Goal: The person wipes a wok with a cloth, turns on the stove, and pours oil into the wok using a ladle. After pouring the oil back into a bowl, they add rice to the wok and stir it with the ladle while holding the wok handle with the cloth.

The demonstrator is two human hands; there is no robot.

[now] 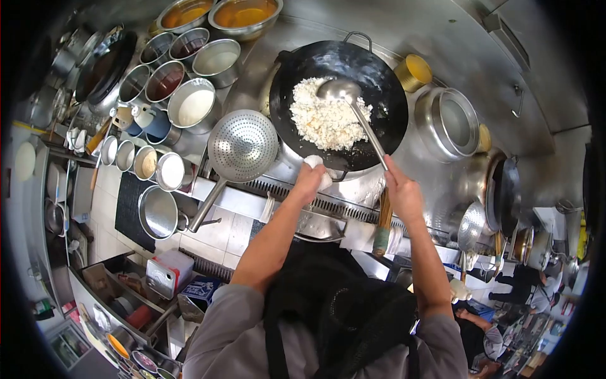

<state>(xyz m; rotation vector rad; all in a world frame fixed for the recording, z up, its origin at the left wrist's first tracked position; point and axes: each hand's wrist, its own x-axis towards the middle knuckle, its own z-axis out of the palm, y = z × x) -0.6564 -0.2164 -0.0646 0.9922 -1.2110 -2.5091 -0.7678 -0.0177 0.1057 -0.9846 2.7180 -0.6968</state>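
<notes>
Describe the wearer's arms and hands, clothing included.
The left hand and right hand are ungloved, with no watch or bracelet showing at either wrist. The forearms are bare, below grey sleeves that end around the elbows.

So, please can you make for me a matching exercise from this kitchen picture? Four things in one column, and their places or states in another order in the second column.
Column 1
1. Long-handled steel ladle
2. Round perforated steel strainer
3. Large round black metal wok
4. Folded white cloth

Column 2
A. Left of the wok in the picture, with no hand on it
B. Held in the left hand
C. Contains crumbly white food
D. Held in the right hand

Right pairs: 1-D, 2-A, 3-C, 4-B
</notes>
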